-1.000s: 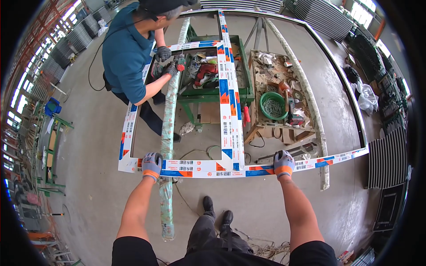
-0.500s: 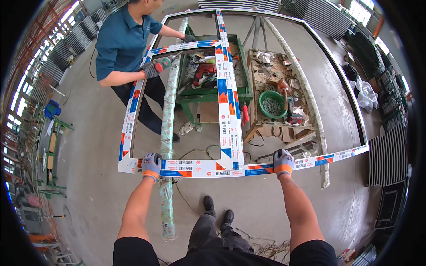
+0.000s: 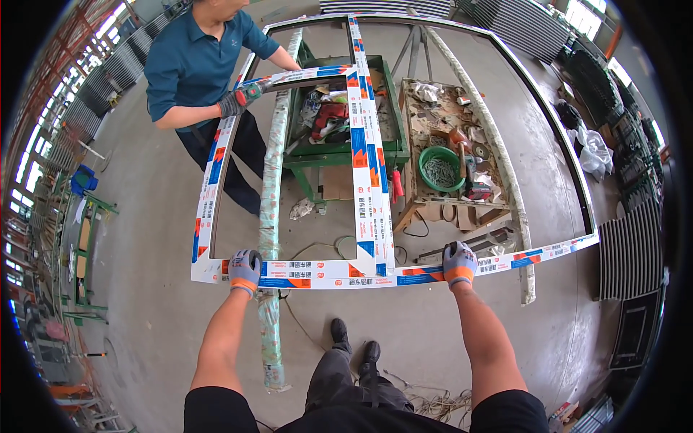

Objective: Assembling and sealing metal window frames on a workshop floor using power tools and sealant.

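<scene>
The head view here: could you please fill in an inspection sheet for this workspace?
Surface: grey concrete floor, dusty.
Job's things: window frame wrapped in printed film, lying flat on two film-wrapped rails.
Clutter: green bowl of screws and tools on a wooden pallet.
Grippers: left hand and right hand, gloved, grip the near bar.
Cables: one loops under the frame.
Surroundings: a co-worker holds a tool at the far corner.

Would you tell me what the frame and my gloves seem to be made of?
Frame: likely metal profile, wrapped in white printed protective film with blue and orange blocks. Gloves on the left hand and right hand: grey knit with orange cuffs; any coating can't be told.
</scene>
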A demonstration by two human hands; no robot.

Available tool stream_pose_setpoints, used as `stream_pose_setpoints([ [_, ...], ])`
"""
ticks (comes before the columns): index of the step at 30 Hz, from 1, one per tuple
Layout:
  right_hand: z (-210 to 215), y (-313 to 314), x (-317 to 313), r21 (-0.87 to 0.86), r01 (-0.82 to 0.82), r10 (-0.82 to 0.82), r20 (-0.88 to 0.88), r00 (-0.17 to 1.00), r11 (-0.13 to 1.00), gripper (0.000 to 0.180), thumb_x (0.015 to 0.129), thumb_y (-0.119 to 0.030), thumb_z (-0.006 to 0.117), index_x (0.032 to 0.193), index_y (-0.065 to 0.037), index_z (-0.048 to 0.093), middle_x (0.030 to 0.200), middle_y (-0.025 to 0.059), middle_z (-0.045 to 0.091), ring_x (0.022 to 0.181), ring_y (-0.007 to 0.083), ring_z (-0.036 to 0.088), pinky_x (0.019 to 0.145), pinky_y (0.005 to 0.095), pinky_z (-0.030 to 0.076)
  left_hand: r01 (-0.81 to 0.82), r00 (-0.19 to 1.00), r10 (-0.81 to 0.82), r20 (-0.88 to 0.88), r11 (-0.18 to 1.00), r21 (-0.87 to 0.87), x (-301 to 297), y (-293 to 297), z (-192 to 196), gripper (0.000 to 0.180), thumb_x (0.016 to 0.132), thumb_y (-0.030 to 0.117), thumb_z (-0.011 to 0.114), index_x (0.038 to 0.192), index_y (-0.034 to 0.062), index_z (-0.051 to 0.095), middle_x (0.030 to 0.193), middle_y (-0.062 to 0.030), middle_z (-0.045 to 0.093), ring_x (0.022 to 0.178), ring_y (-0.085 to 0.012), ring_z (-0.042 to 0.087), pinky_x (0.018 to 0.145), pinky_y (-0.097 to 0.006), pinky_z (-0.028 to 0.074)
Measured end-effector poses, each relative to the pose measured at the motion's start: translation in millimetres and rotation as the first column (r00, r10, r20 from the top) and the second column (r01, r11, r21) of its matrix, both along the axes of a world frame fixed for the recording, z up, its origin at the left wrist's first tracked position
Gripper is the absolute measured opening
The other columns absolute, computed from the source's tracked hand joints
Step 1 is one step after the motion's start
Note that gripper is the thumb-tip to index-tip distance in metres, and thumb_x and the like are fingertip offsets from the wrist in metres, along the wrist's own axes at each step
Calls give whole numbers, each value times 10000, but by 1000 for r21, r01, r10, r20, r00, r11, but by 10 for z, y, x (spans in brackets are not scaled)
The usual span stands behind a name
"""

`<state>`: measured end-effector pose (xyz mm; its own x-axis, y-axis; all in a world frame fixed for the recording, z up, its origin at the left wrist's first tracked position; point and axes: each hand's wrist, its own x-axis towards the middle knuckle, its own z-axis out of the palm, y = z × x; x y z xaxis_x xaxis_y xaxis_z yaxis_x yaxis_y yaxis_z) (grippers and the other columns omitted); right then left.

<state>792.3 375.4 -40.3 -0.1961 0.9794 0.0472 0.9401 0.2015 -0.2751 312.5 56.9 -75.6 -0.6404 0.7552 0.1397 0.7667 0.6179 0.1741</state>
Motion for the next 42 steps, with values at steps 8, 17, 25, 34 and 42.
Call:
stream_pose_setpoints([
  [8, 32, 0, -11, -6, 11, -11, -20, 1000, 1000, 256, 893, -303, 553, 889, -78, 675, 947, 119, 675, 908, 327, 625, 829, 415, 472, 7, 1000, -8, -27, 1000, -9, -6, 8, -8, 326, 865, 279, 600, 1077, 38, 658, 1150, -143, 639, 1134, -313, 553, 1016, -423, 417],
  [17, 55, -16, -21, -1, 8, -8, -2, 1000, 1000, 247, 893, -297, 554, 878, -77, 666, 941, 120, 674, 906, 326, 623, 828, 417, 470, 5, 1000, -5, -30, 1000, -1, -26, -9, -47, 329, 865, 280, 604, 1079, 35, 655, 1153, -145, 636, 1136, -311, 552, 1013, -416, 418],
  [25, 41, -7, -11, 4, -2, 2, -14, 1000, 1000, 228, 879, -285, 578, 893, -83, 683, 944, 134, 672, 903, 344, 629, 817, 429, 487, 12, 1000, -12, -22, 1000, 12, -41, -17, -65, 331, 864, 279, 611, 1078, 30, 649, 1153, -148, 634, 1136, -314, 552, 1015, -420, 415],
  [34, 2, 7, 5, 3, 7, -7, -23, 1000, 1000, 253, 885, -305, 562, 865, -74, 662, 925, 133, 671, 905, 337, 622, 833, 426, 471, 30, 997, -28, -66, 999, 28, -33, -11, -78, 289, 857, 235, 624, 1060, 33, 649, 1132, -157, 638, 1110, -325, 567, 999, -422, 430],
  [42, 18, -1, -4, -5, 1, -1, -8, 1000, 1000, 257, 890, -311, 553, 870, -80, 665, 930, 128, 672, 908, 330, 624, 832, 424, 470, 30, 998, -29, -63, 999, 27, -35, -11, -69, 289, 857, 235, 624, 1057, 29, 650, 1129, -156, 639, 1106, -320, 568, 997, -417, 432],
])
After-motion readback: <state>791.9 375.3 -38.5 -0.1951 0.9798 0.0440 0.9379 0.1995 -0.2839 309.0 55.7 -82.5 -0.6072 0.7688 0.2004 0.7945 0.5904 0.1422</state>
